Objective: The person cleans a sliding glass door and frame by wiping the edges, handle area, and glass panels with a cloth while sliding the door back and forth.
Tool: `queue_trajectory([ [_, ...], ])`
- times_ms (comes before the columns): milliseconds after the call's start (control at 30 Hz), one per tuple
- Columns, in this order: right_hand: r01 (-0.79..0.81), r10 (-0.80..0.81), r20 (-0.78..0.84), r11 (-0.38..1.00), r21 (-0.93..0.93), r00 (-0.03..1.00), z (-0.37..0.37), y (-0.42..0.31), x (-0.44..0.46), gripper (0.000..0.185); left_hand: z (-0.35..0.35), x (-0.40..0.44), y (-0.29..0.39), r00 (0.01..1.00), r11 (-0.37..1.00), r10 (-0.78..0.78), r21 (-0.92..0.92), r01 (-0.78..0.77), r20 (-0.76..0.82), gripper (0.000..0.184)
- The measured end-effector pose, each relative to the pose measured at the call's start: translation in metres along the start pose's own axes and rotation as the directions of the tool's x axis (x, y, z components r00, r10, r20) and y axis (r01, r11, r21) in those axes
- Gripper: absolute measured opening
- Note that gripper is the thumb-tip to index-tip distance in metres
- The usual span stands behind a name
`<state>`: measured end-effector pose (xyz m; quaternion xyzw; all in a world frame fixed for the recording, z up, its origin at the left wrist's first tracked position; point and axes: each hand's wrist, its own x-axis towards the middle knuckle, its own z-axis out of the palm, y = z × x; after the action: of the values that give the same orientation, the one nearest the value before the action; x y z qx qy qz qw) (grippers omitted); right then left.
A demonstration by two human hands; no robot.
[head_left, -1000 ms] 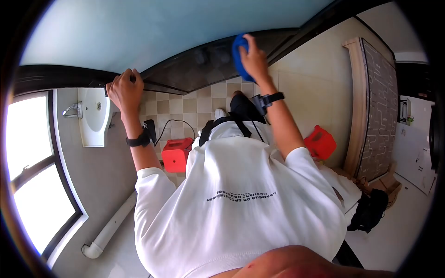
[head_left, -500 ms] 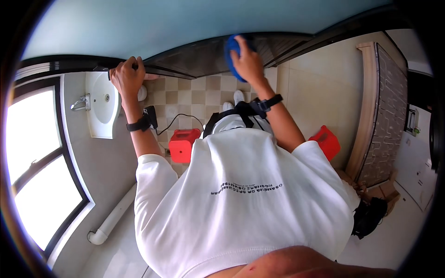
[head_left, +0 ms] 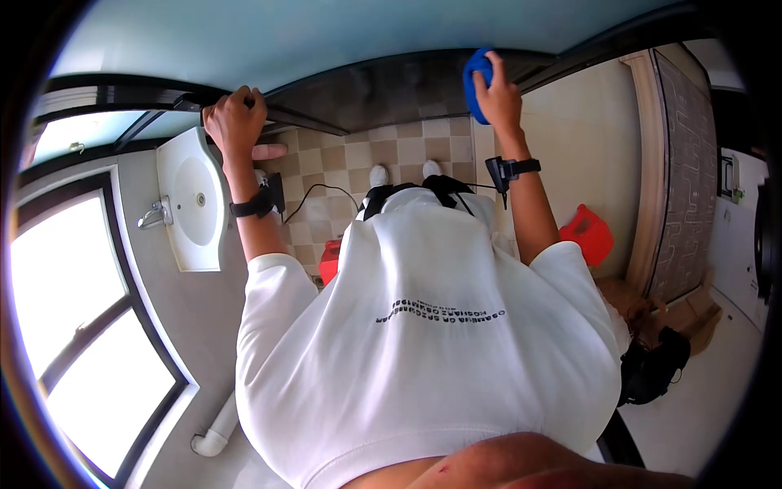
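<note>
My left hand (head_left: pixel 235 122) is closed around the dark edge or handle of a door with a frosted pane (head_left: pixel 326 41) and a black frame. My right hand (head_left: pixel 498 94) holds a blue cloth or pad (head_left: pixel 476 85) against the door's dark lower panel (head_left: pixel 383 91), near its right end. Its fingers are curled over the blue pad. Black straps with small devices sit on both wrists.
At the left are a white washbasin (head_left: pixel 195 200) with a tap, a window (head_left: pixel 73 293) and a white pipe (head_left: pixel 216 428). Red stools (head_left: pixel 588 235) stand on both sides of my body. A wood-framed panel (head_left: pixel 680 171) leans at the right, near a black bag (head_left: pixel 653 367).
My right hand first shifted slightly left with the blue pad, then moved right along the panel. My left hand keeps its hold on the door edge. The view has shifted, showing both my shoes.
</note>
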<state>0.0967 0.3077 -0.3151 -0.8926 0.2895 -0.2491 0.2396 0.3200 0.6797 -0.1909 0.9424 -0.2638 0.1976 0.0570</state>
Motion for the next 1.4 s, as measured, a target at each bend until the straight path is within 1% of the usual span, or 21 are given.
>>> queue_trajectory([
  [33,-0.061,0.061,-0.005,0.998,-0.023,0.998,-0.003,-0.004,0.002,0.043,0.002,0.004,-0.001,1.0,1.0,-0.006,-0.001,0.006,0.028,0.025],
  [100,-0.061,0.062,-0.114,0.998,0.013,0.992,0.008,-0.011,0.0,0.044,0.005,0.013,0.0,0.999,1.0,-0.001,-0.011,0.001,0.033,0.024],
  [233,-0.154,0.159,-0.152,0.987,0.04,0.976,0.038,-0.043,-0.006,0.045,0.01,0.022,-0.004,0.997,0.998,0.07,-0.006,-0.07,0.029,0.021],
  [300,-0.153,0.156,-0.106,0.988,0.035,0.982,0.056,-0.071,-0.009,0.046,0.017,0.028,-0.011,0.995,0.995,0.096,-0.031,-0.096,0.01,0.021],
  [367,-0.1,0.109,-0.07,0.987,0.124,0.992,0.075,-0.097,-0.014,0.046,0.022,0.034,-0.011,0.994,0.993,0.109,-0.04,-0.109,-0.007,0.02],
  [433,-0.099,0.097,0.018,0.985,0.145,0.995,0.09,-0.132,-0.018,0.046,0.027,0.04,-0.013,0.993,0.992,0.118,-0.036,-0.119,-0.015,0.019],
  [600,0.053,-0.067,0.069,0.981,0.186,0.995,0.141,-0.195,-0.034,0.047,0.027,0.038,-0.012,0.991,0.99,0.131,-0.053,-0.132,-0.022,0.021],
  [833,0.063,-0.081,0.104,0.983,0.17,0.991,0.119,-0.156,-0.019,0.046,0.034,0.039,-0.013,0.986,0.984,0.163,-0.066,-0.165,-0.037,0.02],
  [867,0.049,-0.056,0.041,0.988,0.149,0.998,0.111,-0.143,-0.019,0.046,0.036,0.037,-0.013,0.986,0.983,0.163,-0.077,-0.166,-0.034,0.02],
  [933,-0.018,0.022,-0.044,0.997,0.08,0.999,0.096,-0.118,-0.017,0.046,0.039,0.039,-0.015,0.949,0.958,0.244,-0.101,-0.267,-0.198,0.015],
  [1000,-0.059,0.06,-0.055,0.998,0.013,0.997,0.082,-0.1,-0.013,0.045,0.039,0.036,-0.017,0.962,0.963,0.23,-0.108,-0.247,-0.148,0.013],
  [1067,-0.322,0.343,-0.126,0.932,0.164,0.931,0.073,-0.092,-0.008,0.047,0.034,0.035,-0.017,0.97,0.966,0.225,-0.106,-0.235,-0.097,0.012],
  [1133,-0.361,0.39,-0.192,0.917,0.17,0.901,0.085,-0.101,-0.004,0.048,0.025,0.037,-0.018,0.925,0.889,0.369,-0.255,-0.381,-0.096,0.013],
  [1167,-0.396,0.431,-0.255,0.901,0.179,0.865,0.095,-0.108,-0.002,0.049,0.02,0.03,-0.019,0.929,0.893,0.358,-0.255,-0.371,-0.096,0.013],
  [1200,-0.409,0.469,-0.195,0.868,0.281,0.861,0.104,-0.121,-0.005,0.051,0.012,0.02,-0.021,0.892,0.78,0.404,-0.433,-0.451,-0.2,0.018],
  [1233,-0.362,0.44,-0.218,0.875,0.322,0.871,0.106,-0.127,-0.004,0.051,0.006,0.012,-0.023,0.847,0.621,0.43,-0.578,-0.529,-0.313,0.026],
  [1267,-0.319,0.395,-0.177,0.882,0.346,0.901,0.119,-0.144,-0.009,0.051,0.022,-0.017,-0.027,0.807,0.55,0.538,-0.623,-0.556,-0.246,0.031],
  [1300,-0.287,0.359,-0.139,0.883,0.371,0.923,0.135,-0.168,-0.02,0.051,0.041,-0.033,-0.031,0.812,0.557,0.53,-0.621,-0.551,-0.245,0.031],
  [1333,-0.253,0.302,-0.084,0.898,0.36,0.95,0.144,-0.18,-0.023,0.051,0.059,-0.045,-0.032,0.865,0.455,0.502,-0.846,-0.277,-0.013,0.039],
  [1367,-0.217,0.237,-0.013,0.909,0.355,0.972,0.154,-0.193,-0.03,0.051,0.074,-0.064,-0.038,0.836,0.337,0.496,-0.939,0.065,0.236,0.047],
  [1400,-0.195,0.2,0.028,0.903,0.383,0.979,0.159,-0.203,-0.034,0.051,0.093,-0.08,-0.043,0.838,0.342,0.49,-0.937,0.07,0.242,0.047],
])
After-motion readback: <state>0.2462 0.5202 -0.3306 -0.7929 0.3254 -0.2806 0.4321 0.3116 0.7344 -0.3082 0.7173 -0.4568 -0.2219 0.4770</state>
